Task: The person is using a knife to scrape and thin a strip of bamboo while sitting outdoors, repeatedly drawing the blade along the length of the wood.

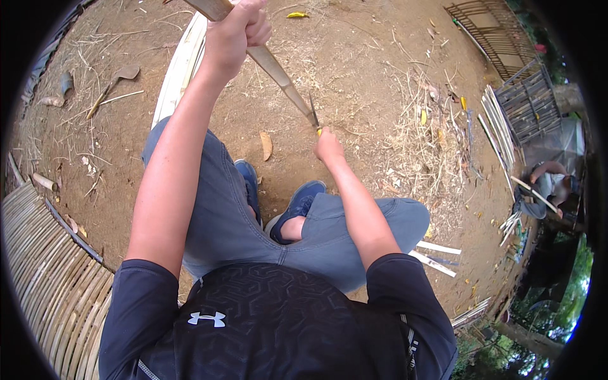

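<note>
A long bamboo strip (273, 68) slants down from the top of the view toward the ground between my hands. My left hand (235, 39) is closed round its upper part, and the strip's top end runs out of view. In my right hand (329, 145) is a knife (313, 111) with a yellow handle, mostly hidden by my fingers. Its thin dark blade points away from me and lies against or very close to the strip's lower part; I cannot tell if it cuts in.
Pale split strips (179, 69) lie past my left knee. A hoe-like tool (114, 85) rests on the dirt at far left, above a slatted bamboo bench (57, 278). Shavings (424, 126) litter the right. Another person (546, 190) sits at far right, near bamboo racks (529, 101).
</note>
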`<action>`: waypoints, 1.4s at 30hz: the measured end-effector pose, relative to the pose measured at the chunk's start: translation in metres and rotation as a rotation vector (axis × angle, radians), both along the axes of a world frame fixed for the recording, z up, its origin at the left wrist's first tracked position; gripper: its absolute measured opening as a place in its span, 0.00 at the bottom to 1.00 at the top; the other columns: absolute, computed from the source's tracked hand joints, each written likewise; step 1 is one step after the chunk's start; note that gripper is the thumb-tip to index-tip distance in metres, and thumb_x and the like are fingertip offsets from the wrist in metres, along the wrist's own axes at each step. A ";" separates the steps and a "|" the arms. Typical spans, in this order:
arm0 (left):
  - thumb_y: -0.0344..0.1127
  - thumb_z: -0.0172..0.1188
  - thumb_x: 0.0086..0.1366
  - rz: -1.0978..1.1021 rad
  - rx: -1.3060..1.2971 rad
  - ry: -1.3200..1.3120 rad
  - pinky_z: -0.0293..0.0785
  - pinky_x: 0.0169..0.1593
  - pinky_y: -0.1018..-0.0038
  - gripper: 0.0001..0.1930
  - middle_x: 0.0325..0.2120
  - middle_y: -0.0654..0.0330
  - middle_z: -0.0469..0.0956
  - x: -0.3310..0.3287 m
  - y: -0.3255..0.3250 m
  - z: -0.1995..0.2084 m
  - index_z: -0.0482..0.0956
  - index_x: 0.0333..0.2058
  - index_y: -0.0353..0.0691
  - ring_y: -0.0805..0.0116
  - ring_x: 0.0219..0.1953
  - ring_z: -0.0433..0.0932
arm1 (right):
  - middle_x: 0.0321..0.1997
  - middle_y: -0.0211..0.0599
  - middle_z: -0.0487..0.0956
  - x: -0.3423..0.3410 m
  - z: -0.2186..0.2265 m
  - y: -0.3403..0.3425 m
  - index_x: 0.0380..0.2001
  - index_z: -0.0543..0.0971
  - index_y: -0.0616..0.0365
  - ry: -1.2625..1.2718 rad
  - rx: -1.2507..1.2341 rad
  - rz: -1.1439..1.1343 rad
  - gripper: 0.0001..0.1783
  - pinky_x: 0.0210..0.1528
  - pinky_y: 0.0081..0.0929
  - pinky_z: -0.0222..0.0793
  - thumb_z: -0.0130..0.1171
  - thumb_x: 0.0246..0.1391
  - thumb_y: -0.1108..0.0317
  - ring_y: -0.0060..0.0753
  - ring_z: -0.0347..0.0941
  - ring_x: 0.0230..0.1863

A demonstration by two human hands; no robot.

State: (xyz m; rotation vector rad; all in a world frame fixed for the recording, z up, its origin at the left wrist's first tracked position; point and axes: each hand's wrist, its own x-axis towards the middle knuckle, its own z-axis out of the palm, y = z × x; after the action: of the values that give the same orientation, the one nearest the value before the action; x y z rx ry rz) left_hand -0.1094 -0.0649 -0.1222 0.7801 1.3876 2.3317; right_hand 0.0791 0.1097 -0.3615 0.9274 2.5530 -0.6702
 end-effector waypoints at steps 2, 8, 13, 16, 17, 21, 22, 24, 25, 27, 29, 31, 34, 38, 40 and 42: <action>0.42 0.51 0.67 -0.015 0.001 -0.031 0.49 0.21 0.74 0.22 0.11 0.71 0.50 0.003 0.004 0.001 0.56 0.15 0.50 0.76 0.13 0.50 | 0.46 0.63 0.79 0.003 -0.001 0.000 0.49 0.68 0.65 0.035 0.049 -0.033 0.19 0.53 0.52 0.72 0.54 0.54 0.72 0.62 0.76 0.51; 0.41 0.52 0.68 -0.051 -0.025 -0.031 0.49 0.22 0.74 0.23 0.11 0.71 0.51 0.011 0.006 0.005 0.55 0.14 0.49 0.77 0.14 0.51 | 0.47 0.62 0.79 0.010 -0.012 -0.004 0.52 0.69 0.64 -0.135 0.075 -0.036 0.17 0.52 0.51 0.73 0.48 0.60 0.71 0.59 0.77 0.52; 0.42 0.53 0.67 -0.060 -0.005 -0.052 0.49 0.22 0.74 0.23 0.10 0.71 0.51 0.009 0.004 0.006 0.55 0.14 0.49 0.76 0.13 0.50 | 0.46 0.61 0.79 0.011 -0.016 -0.001 0.49 0.69 0.64 0.011 0.057 0.021 0.15 0.51 0.52 0.73 0.46 0.60 0.71 0.59 0.77 0.50; 0.42 0.53 0.67 -0.076 0.023 -0.068 0.49 0.21 0.74 0.23 0.10 0.71 0.51 0.008 0.004 0.003 0.55 0.14 0.49 0.76 0.13 0.50 | 0.44 0.61 0.80 0.011 -0.017 -0.002 0.50 0.69 0.63 -0.006 0.066 0.012 0.15 0.51 0.52 0.73 0.47 0.59 0.72 0.59 0.78 0.49; 0.42 0.53 0.67 -0.077 0.032 -0.050 0.49 0.21 0.74 0.23 0.10 0.71 0.50 0.007 0.004 0.003 0.55 0.14 0.50 0.76 0.13 0.50 | 0.45 0.61 0.80 0.011 -0.019 -0.002 0.50 0.69 0.62 -0.006 0.075 0.021 0.16 0.51 0.52 0.73 0.47 0.59 0.72 0.59 0.78 0.49; 0.42 0.53 0.67 -0.041 0.054 -0.050 0.48 0.21 0.74 0.24 0.10 0.71 0.50 0.007 0.004 0.002 0.54 0.14 0.50 0.76 0.12 0.49 | 0.46 0.58 0.80 0.011 -0.023 0.000 0.51 0.68 0.62 0.113 0.016 0.000 0.17 0.52 0.50 0.73 0.48 0.59 0.71 0.57 0.77 0.50; 0.42 0.53 0.67 -0.030 0.032 -0.050 0.47 0.20 0.74 0.24 0.10 0.71 0.50 0.008 0.003 0.003 0.54 0.14 0.50 0.76 0.12 0.49 | 0.45 0.59 0.80 0.009 -0.025 -0.001 0.51 0.68 0.63 0.011 0.060 -0.019 0.17 0.51 0.50 0.73 0.48 0.59 0.71 0.58 0.78 0.49; 0.42 0.53 0.67 -0.014 0.010 -0.034 0.47 0.20 0.74 0.24 0.10 0.71 0.50 0.009 0.002 0.002 0.53 0.14 0.50 0.76 0.12 0.49 | 0.42 0.59 0.81 0.009 -0.027 0.004 0.52 0.68 0.64 -0.151 0.134 -0.023 0.18 0.48 0.51 0.75 0.50 0.59 0.71 0.59 0.78 0.47; 0.41 0.53 0.67 -0.023 0.019 -0.038 0.47 0.20 0.74 0.24 0.10 0.71 0.50 0.008 0.004 0.003 0.53 0.14 0.50 0.77 0.12 0.49 | 0.40 0.59 0.81 0.007 -0.030 0.003 0.52 0.68 0.63 -0.108 0.190 0.011 0.18 0.47 0.52 0.75 0.51 0.58 0.71 0.59 0.79 0.45; 0.41 0.52 0.67 -0.038 0.028 -0.059 0.46 0.20 0.74 0.24 0.10 0.71 0.50 0.008 0.004 0.002 0.53 0.14 0.50 0.77 0.12 0.49 | 0.44 0.59 0.81 0.008 -0.033 0.002 0.52 0.69 0.62 0.061 0.088 0.022 0.17 0.50 0.50 0.74 0.50 0.59 0.71 0.57 0.79 0.48; 0.41 0.52 0.67 -0.025 0.054 -0.062 0.46 0.20 0.74 0.24 0.09 0.71 0.50 0.008 0.004 0.002 0.53 0.13 0.50 0.77 0.12 0.49 | 0.45 0.59 0.80 0.011 -0.037 0.000 0.50 0.68 0.60 0.150 0.009 -0.001 0.16 0.51 0.49 0.74 0.50 0.59 0.71 0.57 0.78 0.49; 0.41 0.52 0.67 -0.040 0.063 -0.049 0.46 0.19 0.74 0.24 0.09 0.71 0.50 0.008 0.004 0.003 0.52 0.13 0.50 0.77 0.12 0.49 | 0.44 0.60 0.80 0.013 -0.040 0.000 0.50 0.67 0.61 -0.040 0.057 -0.053 0.15 0.49 0.51 0.74 0.50 0.60 0.70 0.59 0.78 0.48; 0.41 0.51 0.67 -0.043 0.072 -0.011 0.46 0.19 0.74 0.24 0.09 0.71 0.50 0.008 0.005 0.003 0.52 0.13 0.50 0.77 0.12 0.48 | 0.47 0.59 0.80 0.015 -0.046 0.003 0.50 0.69 0.61 -0.026 0.050 -0.036 0.15 0.52 0.52 0.72 0.45 0.62 0.69 0.59 0.77 0.51; 0.42 0.51 0.67 -0.031 0.056 -0.008 0.45 0.19 0.74 0.25 0.09 0.71 0.50 0.010 0.004 0.001 0.52 0.13 0.50 0.77 0.12 0.48 | 0.47 0.59 0.80 0.014 -0.051 0.005 0.50 0.70 0.62 -0.008 0.021 -0.070 0.14 0.52 0.51 0.73 0.44 0.63 0.70 0.58 0.78 0.50; 0.43 0.51 0.67 -0.054 0.073 0.004 0.45 0.19 0.74 0.25 0.10 0.71 0.50 0.008 0.005 -0.003 0.51 0.13 0.50 0.77 0.12 0.48 | 0.46 0.59 0.80 0.011 -0.052 0.005 0.50 0.70 0.63 -0.052 0.035 -0.083 0.15 0.52 0.50 0.73 0.46 0.61 0.71 0.58 0.78 0.50; 0.43 0.51 0.66 -0.057 0.090 0.014 0.45 0.19 0.74 0.25 0.10 0.71 0.50 0.003 0.006 -0.011 0.51 0.13 0.50 0.77 0.12 0.47 | 0.49 0.59 0.79 0.010 -0.052 0.006 0.51 0.68 0.65 -0.062 0.070 -0.099 0.18 0.55 0.49 0.71 0.51 0.57 0.73 0.58 0.76 0.54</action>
State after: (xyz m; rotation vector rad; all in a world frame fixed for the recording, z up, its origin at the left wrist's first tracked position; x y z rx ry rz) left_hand -0.1065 -0.0590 -0.1329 0.8512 1.2565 2.3622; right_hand 0.0894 0.1154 -0.4133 1.0873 2.5031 -0.5733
